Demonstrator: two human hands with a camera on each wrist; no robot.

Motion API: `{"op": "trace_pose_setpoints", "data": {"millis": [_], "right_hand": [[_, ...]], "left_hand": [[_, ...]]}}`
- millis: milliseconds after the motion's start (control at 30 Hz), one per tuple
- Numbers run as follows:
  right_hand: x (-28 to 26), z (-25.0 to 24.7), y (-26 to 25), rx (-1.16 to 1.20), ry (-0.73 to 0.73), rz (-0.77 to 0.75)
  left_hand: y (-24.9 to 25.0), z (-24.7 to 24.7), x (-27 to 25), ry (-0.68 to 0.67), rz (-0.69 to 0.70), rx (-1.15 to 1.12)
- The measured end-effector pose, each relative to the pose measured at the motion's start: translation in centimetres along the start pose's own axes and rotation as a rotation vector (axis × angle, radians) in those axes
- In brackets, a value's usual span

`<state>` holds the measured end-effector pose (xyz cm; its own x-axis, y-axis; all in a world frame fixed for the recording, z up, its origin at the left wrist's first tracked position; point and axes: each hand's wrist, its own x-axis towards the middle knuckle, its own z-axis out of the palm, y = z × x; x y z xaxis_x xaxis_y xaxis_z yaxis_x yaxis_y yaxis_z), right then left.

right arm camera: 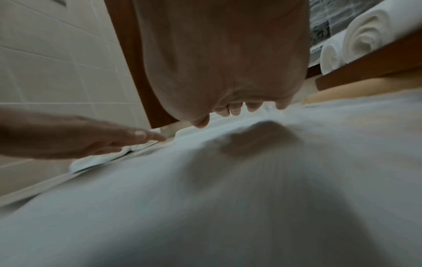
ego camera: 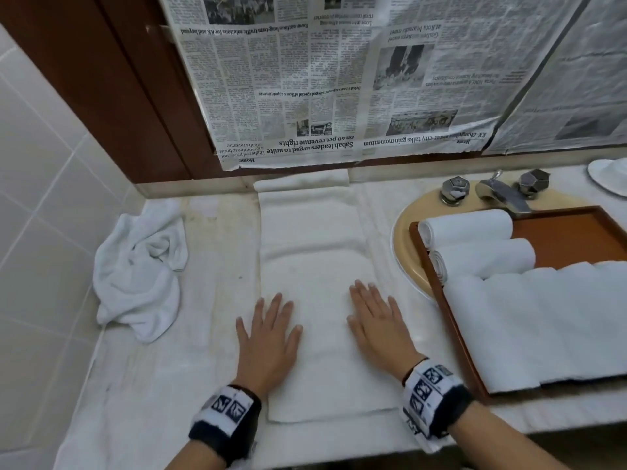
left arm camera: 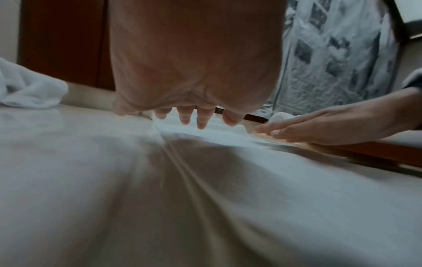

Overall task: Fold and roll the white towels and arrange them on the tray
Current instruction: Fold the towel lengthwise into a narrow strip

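A person's left hand [ego camera: 268,337] and right hand [ego camera: 380,323] press flat, fingers [ego camera: 368,293] straight and spread wide, on the near half of a folded white towel [ego camera: 312,266] laid lengthwise on the desk [ego camera: 210,232]. To the right, a wooden tray [ego camera: 573,232] over the sink holds two rolled towels [ego camera: 475,242] at its far end and a folded one nearer. A crumpled towel [ego camera: 139,269] lies at left; newspaper [ego camera: 339,79] covers the wall behind.

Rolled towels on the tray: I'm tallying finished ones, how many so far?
2. One rolled towel at the tray's far end, another just in front of it. Folded towels nearer could hide more.
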<state>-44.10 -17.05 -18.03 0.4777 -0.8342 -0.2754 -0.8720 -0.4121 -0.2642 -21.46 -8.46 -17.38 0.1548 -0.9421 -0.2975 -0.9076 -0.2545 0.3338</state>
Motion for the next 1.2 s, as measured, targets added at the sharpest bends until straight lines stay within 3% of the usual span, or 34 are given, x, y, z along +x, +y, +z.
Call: {"op": "trace_pose_setpoints", "data": {"millis": [167, 333, 467, 600, 733, 933, 1100, 1200], "right_hand": [[-3.3, 2.8, 0.4, -0.063, -0.024, -0.003], [-6.2, 2.6, 4.5, -0.050, 0.009, 0.170], [-8.3, 3.3, 0.6, -0.024, 0.185, 0.101], [-8.2, 5.7, -3.6, -0.033, 0.102, 0.006], [-8.8, 6.3, -3.3, -0.050, 0.055, 0.029], [-10.0, 5.3, -1.7, -0.002, 0.171, 0.269], [-10.9, 6.9, -4.9, -0.037, 0.026, 0.058], [-11.6, 6.5, -3.9, 0.004, 0.016, 0.102]], "left_hand": [[0.7, 3.4, -3.9, -0.063, 0.048, 0.077], [-2.5, 3.4, -5.5, -0.009, -0.079, 0.093], [-0.4, 3.9, -6.3, 0.079, -0.034, 0.025], [2.6, 5.9, -6.9, 0.009, 0.097, 0.073], [1.5, 6.2, -7.5, 0.036, 0.060, 0.125], [-0.4, 5.2, -8.3, 0.117, -0.093, 0.007], [1.3, 5.7, -8.9, 0.012, 0.117, 0.058], [-0.3, 6.4, -9.3, 0.038, 0.074, 0.099]]}}
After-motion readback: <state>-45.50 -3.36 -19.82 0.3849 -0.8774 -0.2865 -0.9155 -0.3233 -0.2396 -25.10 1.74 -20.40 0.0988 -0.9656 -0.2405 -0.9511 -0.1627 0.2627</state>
